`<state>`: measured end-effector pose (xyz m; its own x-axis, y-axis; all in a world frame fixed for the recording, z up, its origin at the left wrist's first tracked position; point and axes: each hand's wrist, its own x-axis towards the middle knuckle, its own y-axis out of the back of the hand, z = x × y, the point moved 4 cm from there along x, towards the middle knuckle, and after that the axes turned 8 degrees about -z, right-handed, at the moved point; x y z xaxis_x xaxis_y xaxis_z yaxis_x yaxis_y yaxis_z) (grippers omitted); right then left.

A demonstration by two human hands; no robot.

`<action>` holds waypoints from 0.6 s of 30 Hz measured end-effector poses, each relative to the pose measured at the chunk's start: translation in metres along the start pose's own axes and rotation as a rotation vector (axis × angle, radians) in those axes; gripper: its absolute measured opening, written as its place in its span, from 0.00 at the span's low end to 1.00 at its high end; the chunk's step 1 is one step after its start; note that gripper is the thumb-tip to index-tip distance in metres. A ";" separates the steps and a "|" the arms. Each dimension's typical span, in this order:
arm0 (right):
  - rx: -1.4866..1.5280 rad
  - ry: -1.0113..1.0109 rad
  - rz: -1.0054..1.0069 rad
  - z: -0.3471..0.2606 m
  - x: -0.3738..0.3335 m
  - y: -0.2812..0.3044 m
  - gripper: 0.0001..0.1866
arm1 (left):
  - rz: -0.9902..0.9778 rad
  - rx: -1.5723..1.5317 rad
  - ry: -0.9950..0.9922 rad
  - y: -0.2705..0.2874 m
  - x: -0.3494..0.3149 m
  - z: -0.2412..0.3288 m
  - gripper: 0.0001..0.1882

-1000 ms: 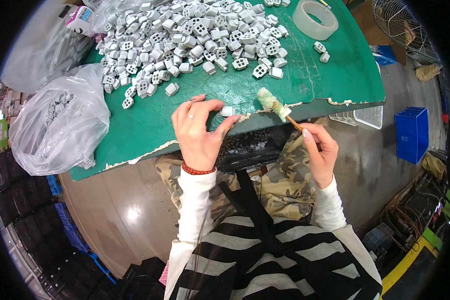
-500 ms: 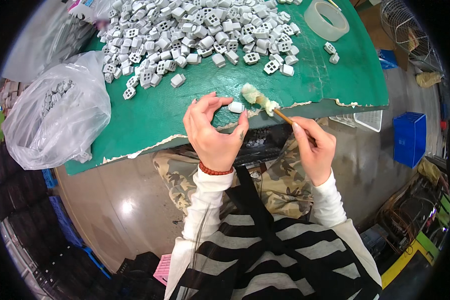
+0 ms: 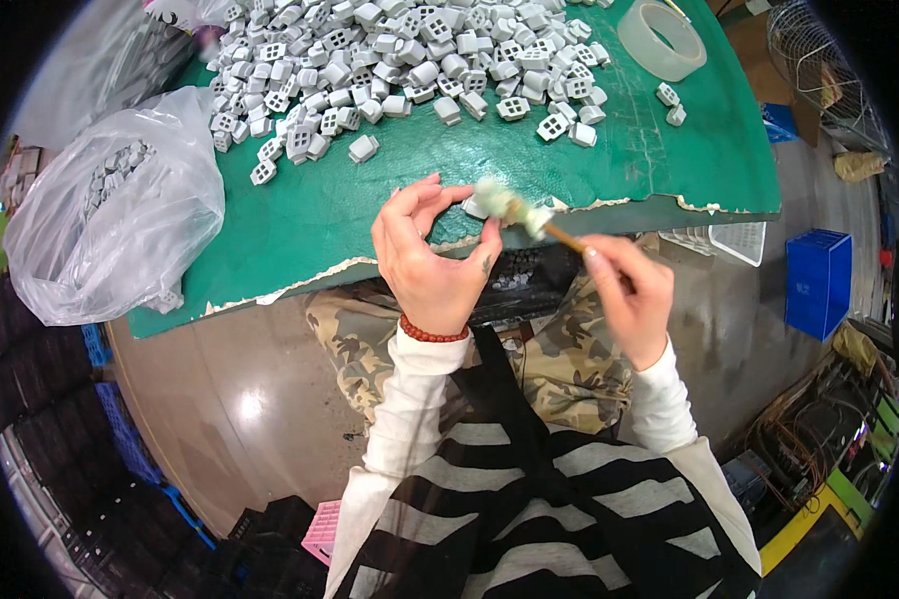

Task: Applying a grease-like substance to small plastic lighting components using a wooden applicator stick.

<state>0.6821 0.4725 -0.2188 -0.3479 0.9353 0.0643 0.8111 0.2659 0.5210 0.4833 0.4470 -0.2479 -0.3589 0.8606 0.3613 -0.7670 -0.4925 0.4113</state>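
Observation:
My left hand (image 3: 428,250) pinches a small light grey plastic part (image 3: 473,208) between thumb and forefinger, just above the near edge of the green table mat (image 3: 300,220). In my right hand (image 3: 631,295) is a thin wooden stick (image 3: 566,238) with a pale, fluffy wad (image 3: 511,206) wrapped around its far end. The wad is against or right in front of the grey part and partly hides it; it looks blurred. Beyond my hands a large heap of similar grey parts (image 3: 370,70) covers the far side of the mat.
A clear plastic bag (image 3: 120,225) with grey parts in it sits at the left. A roll of clear tape (image 3: 661,40) lies at the far right, near two loose parts (image 3: 671,104). The mat's front edge is torn. A blue crate (image 3: 817,282) stands on the floor at right.
The wad on the stick has moved left onto or over the grey part, from a spot beside it. My left hand keeps its pinch. The whole view has shifted slightly.

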 end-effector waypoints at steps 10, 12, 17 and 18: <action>0.048 0.010 -0.069 0.008 -0.002 -0.010 0.06 | -0.054 0.016 -0.022 0.000 0.000 -0.001 0.33; 0.030 -0.002 -0.050 0.006 -0.003 -0.007 0.05 | -0.048 0.014 -0.024 0.000 0.000 -0.002 0.33; 0.038 -0.046 -0.054 0.005 -0.005 -0.009 0.05 | -0.076 0.014 -0.087 0.003 0.000 -0.003 0.30; 0.007 -0.066 0.028 0.009 -0.005 -0.005 0.05 | -0.075 0.017 -0.089 0.002 -0.001 -0.004 0.30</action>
<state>0.6843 0.4685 -0.2292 -0.2930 0.9559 0.0224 0.8233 0.2403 0.5141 0.4800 0.4458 -0.2507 -0.2516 0.8808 0.4012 -0.7807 -0.4297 0.4537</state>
